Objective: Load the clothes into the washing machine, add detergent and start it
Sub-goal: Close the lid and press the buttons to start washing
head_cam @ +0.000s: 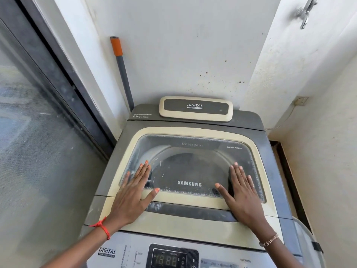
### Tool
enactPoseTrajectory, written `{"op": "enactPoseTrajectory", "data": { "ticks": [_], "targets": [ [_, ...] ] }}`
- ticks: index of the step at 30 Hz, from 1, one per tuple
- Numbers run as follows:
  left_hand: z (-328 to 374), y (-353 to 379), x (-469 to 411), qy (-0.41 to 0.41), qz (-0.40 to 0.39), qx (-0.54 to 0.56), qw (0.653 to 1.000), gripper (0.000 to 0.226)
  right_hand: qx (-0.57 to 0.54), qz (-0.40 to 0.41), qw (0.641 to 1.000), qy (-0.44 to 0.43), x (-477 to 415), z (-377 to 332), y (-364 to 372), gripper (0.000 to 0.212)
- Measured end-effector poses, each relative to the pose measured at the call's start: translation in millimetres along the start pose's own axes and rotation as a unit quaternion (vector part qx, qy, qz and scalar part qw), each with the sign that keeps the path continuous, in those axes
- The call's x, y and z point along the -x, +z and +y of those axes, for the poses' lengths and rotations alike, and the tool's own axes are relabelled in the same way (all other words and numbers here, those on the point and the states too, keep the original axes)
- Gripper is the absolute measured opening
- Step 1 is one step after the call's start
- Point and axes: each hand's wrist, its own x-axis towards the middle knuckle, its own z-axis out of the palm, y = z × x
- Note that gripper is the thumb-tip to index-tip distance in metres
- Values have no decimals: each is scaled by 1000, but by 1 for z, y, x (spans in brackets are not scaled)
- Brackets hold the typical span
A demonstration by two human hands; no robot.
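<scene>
A grey and cream top-loading washing machine [274, 171] fills the middle of the view. Its glass lid [189, 169] is down and closed; through it I see the drum, too dim to tell what lies inside. My left hand [133, 192] lies flat on the lid's left side, fingers spread. On the lid's right side rests my right hand [243, 192], also flat with fingers apart. Neither hand holds anything. The control panel [172, 258] at the near edge shows a lit digital display. No clothes or detergent are in sight.
A sliding glass door [38, 142] stands close on the left. A grey pole with an orange grip [120, 70] leans in the back corner. White walls close in behind and at right, with a metal tap [306, 13] high up. A pale rounded object [309, 246] sits at lower right.
</scene>
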Motion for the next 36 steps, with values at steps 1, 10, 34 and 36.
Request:
{"op": "enactPoseTrajectory", "data": {
  "ticks": [1,10,34,36],
  "targets": [
    [0,0,0,0,-1,0,1000,93,-3,0,1000,2,0,0,0,106],
    [-3,2,-1,-8,-4,-18,1000,91,-26,0,1000,11,-1,-2,-2,103],
    [-1,0,-1,-2,-15,-26,1000,98,17,-29,999,-3,-2,-3,-4,111],
    [0,-1,-3,0,-17,-28,999,101,15,-34,999,-6,-2,-5,-6,112]
  ]
}}
